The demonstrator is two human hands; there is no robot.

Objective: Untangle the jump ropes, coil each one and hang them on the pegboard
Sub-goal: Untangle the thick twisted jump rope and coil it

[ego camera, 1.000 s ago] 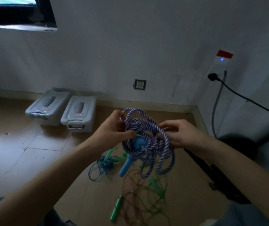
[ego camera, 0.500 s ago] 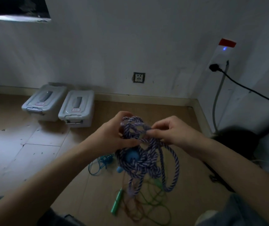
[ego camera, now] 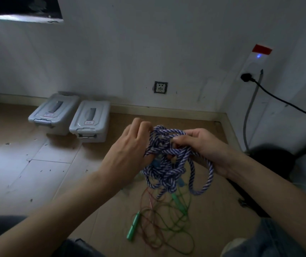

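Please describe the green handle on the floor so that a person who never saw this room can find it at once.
Start at the two hands holding the purple-and-white braided rope and look down to the thin tangle lying on the wooden floor. The green handle lies at the tangle's left edge. It is a solid short stick, unlike the thin cords.

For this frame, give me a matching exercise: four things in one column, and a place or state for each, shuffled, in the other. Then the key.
Things
1. purple-and-white rope
2. green handle
3. two grey boxes
4. black plug

Places or states
A. on the floor by the back wall, lids shut
B. in a socket on the right wall
C. held up, tangled, gripped by the left hand and the right hand
D. lying on the floor below the hands, among thin green and red cords

Pairs: 1-C, 2-D, 3-A, 4-B
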